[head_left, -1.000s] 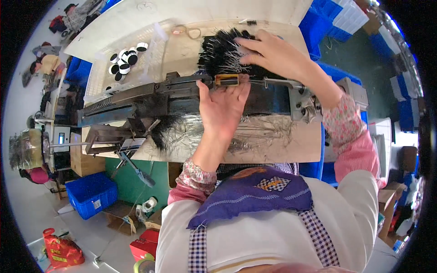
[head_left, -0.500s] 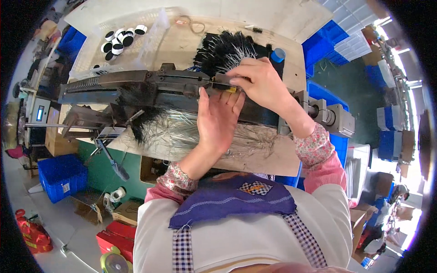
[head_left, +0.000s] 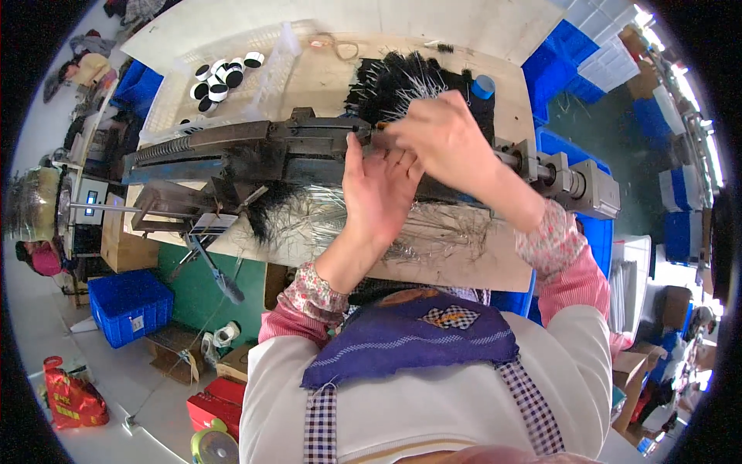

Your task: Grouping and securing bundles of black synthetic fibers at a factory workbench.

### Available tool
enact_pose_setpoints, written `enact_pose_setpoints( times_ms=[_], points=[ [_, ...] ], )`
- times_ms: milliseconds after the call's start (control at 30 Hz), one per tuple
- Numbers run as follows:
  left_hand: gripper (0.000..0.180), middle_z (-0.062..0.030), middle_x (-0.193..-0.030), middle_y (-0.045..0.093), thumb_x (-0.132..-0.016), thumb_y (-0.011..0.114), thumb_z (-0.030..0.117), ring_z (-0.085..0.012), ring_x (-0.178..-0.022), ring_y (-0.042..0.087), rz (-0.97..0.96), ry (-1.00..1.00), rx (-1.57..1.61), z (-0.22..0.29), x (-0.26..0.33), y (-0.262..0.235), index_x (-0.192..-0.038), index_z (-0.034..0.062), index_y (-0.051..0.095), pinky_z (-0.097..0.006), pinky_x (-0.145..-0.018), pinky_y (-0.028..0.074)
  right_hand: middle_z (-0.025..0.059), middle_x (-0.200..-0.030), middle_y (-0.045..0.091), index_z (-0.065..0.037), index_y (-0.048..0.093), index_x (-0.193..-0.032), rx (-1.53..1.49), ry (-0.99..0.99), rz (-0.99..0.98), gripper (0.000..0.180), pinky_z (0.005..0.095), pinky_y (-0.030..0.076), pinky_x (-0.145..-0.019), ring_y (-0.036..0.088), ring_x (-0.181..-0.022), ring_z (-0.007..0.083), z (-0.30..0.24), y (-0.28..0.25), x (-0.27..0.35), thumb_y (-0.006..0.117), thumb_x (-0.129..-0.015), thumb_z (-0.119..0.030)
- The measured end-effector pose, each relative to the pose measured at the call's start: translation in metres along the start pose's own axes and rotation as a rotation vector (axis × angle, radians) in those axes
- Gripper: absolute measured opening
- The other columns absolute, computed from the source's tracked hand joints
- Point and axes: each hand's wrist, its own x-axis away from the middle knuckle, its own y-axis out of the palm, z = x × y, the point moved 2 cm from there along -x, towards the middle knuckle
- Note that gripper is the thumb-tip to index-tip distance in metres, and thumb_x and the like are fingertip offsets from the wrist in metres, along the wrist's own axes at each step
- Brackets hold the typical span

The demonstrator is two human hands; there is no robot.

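A long dark metal machine [head_left: 313, 145] with a spring at its left end lies across the table in front of me. My left hand [head_left: 376, 193] is palm up against its near side, thumb apart and fingers stretched, with nothing seen in it. Just above those fingertips is my right hand [head_left: 442, 138], its fingers bent together in a pinch at the machine. Blur and the hand itself hide what they hold, if anything. Behind the hands lies a heap of black-bristled wire brushes [head_left: 394, 81]. Loose thin metal wires [head_left: 440, 228] are strewn on the near tabletop.
A clear plastic basket [head_left: 286, 54] at the far left holds several white-and-black round pieces [head_left: 219, 91]. A blue cap [head_left: 483, 87] stands beside the brushes. Black bristles [head_left: 267, 213] cling below the machine. Its cylindrical end [head_left: 576, 189] juts past the table's right edge, over blue crates.
My right hand has shifted slightly up at the machine, and its fingers have drawn closer together. The left hand keeps its palm-up pose. The whole view has slid a little to the right.
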Motion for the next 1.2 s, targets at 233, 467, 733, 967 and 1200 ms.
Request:
enact_pose_setpoints(
  times_ms=[233,467,733,967,1200],
  points=[
    [0.065,-0.0165,-0.123,0.049,-0.095,0.036,0.054,-0.0298,-0.124,0.042,-0.005,0.023,-0.058,0.006,0.010,-0.002,-0.122,-0.0045,0.041,-0.041,-0.110,0.028,0.0043,-0.077,0.062,-0.012,0.069,-0.088,-0.289,0.240,-0.177,0.014,0.0373,0.041,-0.079,0.061,-0.079,0.0240,0.028,0.008,-0.003,0.065,-0.077,-0.019],
    [0.067,-0.0175,-0.127,0.048,-0.094,0.036,0.055,-0.0292,-0.126,0.040,0.016,-0.001,-0.058,0.009,0.009,-0.003,-0.124,-0.0052,0.040,-0.041,-0.111,0.027,0.0063,-0.074,0.059,-0.007,0.068,-0.087,-0.179,0.210,-0.202,0.013,0.0336,0.038,-0.080,0.058,-0.076,0.0245,0.015,0.000,-0.010,0.068,-0.075,-0.011],
    [0.069,-0.0195,-0.133,0.043,-0.094,0.038,0.054,-0.0301,-0.127,0.039,-0.040,-0.007,-0.094,0.009,0.008,-0.002,-0.126,-0.0068,0.038,-0.042,-0.113,0.024,0.0063,-0.075,0.061,-0.007,0.069,-0.086,-0.179,0.183,-0.199,0.013,0.0357,0.041,-0.079,0.060,-0.075,0.0244,0.018,-0.002,-0.010,0.067,-0.075,-0.013],
    [0.068,-0.0215,-0.132,0.043,-0.094,0.039,0.052,-0.0319,-0.127,0.039,0.019,-0.003,-0.091,0.011,0.008,-0.007,-0.125,-0.0088,0.036,-0.043,-0.113,0.023,0.0099,-0.085,0.064,-0.008,0.065,-0.097,-0.240,0.210,0.014,0.020,0.0391,0.049,-0.073,0.063,-0.078,0.0298,0.028,-0.013,-0.013,0.063,-0.079,-0.017],
    [0.053,-0.0104,-0.112,0.054,-0.097,0.036,0.048,-0.0237,-0.117,0.047,0.003,0.072,-0.126,0.011,0.013,-0.006,-0.110,-0.0011,0.049,-0.037,-0.108,0.029,0.0198,-0.072,0.064,0.000,0.058,-0.089,0.066,0.312,-0.309,0.015,0.0446,0.053,-0.060,0.066,-0.070,0.0365,-0.022,-0.020,-0.006,0.055,-0.078,-0.010]
  ],
)
